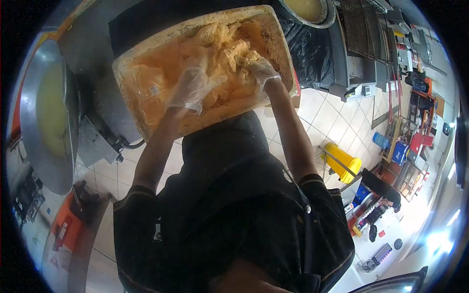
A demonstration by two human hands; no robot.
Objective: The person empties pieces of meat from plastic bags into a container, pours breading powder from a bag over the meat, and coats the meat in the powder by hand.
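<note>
A large rectangular tub (195,128) in front of me holds orange breading flour and a heap of coated pieces (229,56), which look like breaded chicken. I wear clear plastic gloves on both hands. My left hand (193,85) lies in the flour at the heap's left side, thumb spread away from the fingers; its fingertips are blurred with flour. At the heap's right side, the fingers of my right hand (265,72) are closed on a breaded piece (243,57). A clear plastic bag (146,83) with a small label lies in the tub's left part.
A big metal pan (68,122) with pale yellow contents stands on the left. A round pot (307,10) of pale liquid and black plastic sheeting (310,53) are beyond the tub's right end. On the tiled floor to the right is a yellow bucket-like object (343,163).
</note>
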